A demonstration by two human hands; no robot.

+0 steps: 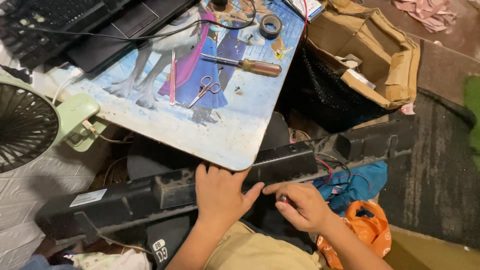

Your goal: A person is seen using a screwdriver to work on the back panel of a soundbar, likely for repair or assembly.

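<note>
While we look down from the head camera, we see a long black plastic bar [165,192], dusty and scuffed, lying slantwise across our lap from lower left to upper right, just below the rounded corner of a small table [240,125] with a cartoon picture in blues and whites on its top. Our left hand [220,192] lies flat on the middle of the bar, fingers spread and pressing down, not curled round anything. Our right hand [300,205] sits just beside it, thumb and forefinger pinched narrowly on a small dark part with a red tip; we cannot tell what that part is. Red and black wires [330,167] trail out of the bar near that hand.

Near the bar's left end a small white rectangular label [88,197] is stuck flat on its face. On the table we see a screwdriver with an amber handle [250,65], small pink-handled scissors [206,90], pink tweezers [173,77] and a roll of dark tape [270,25]. A torn brown cardboard box [385,55] stands open to the right of the table. A pale green fan [30,122] is at the left edge, and an orange bag with white markings [370,227] lies by our right forearm.
</note>
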